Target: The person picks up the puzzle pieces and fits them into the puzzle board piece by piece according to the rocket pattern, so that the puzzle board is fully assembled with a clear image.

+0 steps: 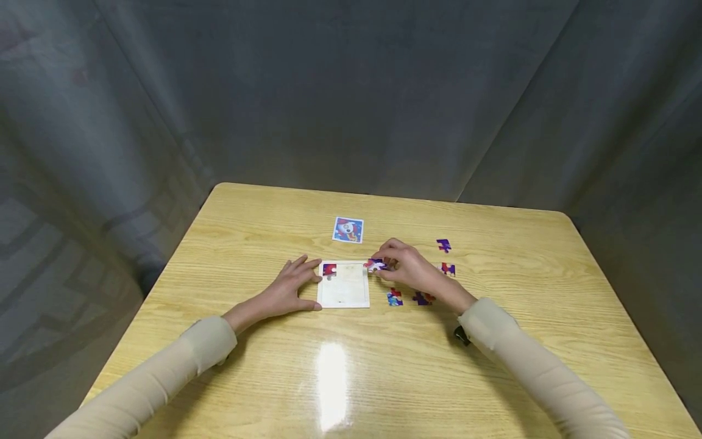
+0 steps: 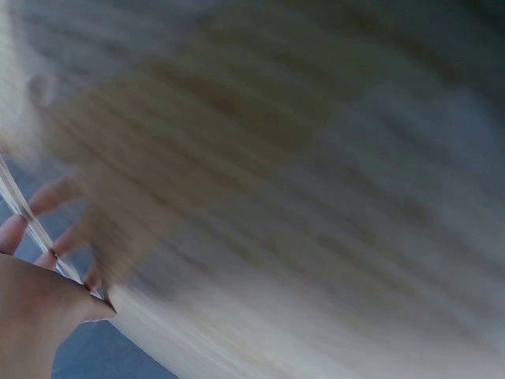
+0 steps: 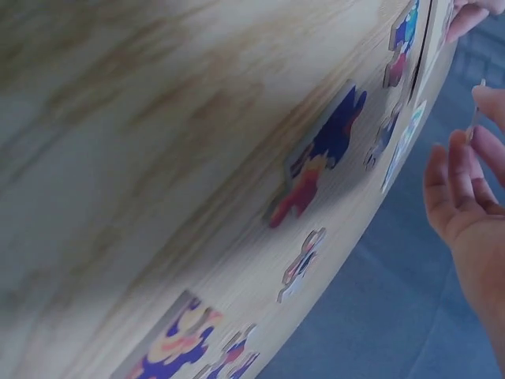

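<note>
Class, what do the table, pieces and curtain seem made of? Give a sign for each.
Table: wood or wood-look laminate, glossy; grain and a bright reflection show.
Pieces: perhaps card or thin wood, printed; plain edges show.
Curtain: probably matt fabric; soft folds.

Red, purple, white held puzzle piece (image 1: pixel 377 265), cream tray (image 1: pixel 349 289); yellow grained table (image 1: pixel 263 378)
</note>
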A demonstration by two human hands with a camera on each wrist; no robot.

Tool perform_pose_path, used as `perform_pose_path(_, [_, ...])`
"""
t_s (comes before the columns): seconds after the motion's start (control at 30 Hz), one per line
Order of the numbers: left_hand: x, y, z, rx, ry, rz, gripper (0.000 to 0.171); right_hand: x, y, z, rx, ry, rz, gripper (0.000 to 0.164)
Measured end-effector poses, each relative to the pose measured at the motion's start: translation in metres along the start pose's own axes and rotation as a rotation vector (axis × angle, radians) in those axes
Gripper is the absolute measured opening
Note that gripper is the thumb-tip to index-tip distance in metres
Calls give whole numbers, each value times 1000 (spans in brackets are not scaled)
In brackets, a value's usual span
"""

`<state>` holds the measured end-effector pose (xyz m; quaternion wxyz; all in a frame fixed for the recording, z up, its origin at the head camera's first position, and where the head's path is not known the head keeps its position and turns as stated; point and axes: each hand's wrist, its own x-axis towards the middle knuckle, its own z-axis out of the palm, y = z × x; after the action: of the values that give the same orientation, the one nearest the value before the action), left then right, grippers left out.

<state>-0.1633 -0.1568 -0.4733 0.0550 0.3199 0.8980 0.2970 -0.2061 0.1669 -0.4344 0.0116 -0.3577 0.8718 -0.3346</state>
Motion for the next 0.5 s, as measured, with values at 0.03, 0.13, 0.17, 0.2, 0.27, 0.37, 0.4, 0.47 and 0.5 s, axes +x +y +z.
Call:
perform_pose_path(0.03, [0,0,0,0,1,1,52,1,0,1,-5,-9,0,30])
perform_pose_path(0.13, [0,-1,0,1,3,4,51,4,0,4,-20,-42,9,30])
perform_pose_path(0.17, [0,-1,0,2,3,4,51,5,0,5,-26,-53,11,30])
perform_pose_path(0.2, [0,-1,0,3,3,3,51,5,0,6,-31,-63,13,31])
perform_pose_path(0.27, [0,-1,0,3,2,0,51,7,0,8,-39,-75,15,31])
perform_pose_path(0.37, [0,0,0,-1,-2,-6,51,10,-1,10,-42,-84,12,31])
perform_pose_path(0.4, [0,0,0,-3,-3,-9,51,10,-2,11,-38,-88,13,31])
perform_pose_path(0.47, [1,0,0,-9,-7,-16,51,12,-2,13,-28,-97,16,31])
perform_pose_path(0.5, [1,1,0,-10,-8,-18,51,13,-2,14,-21,-103,20,31])
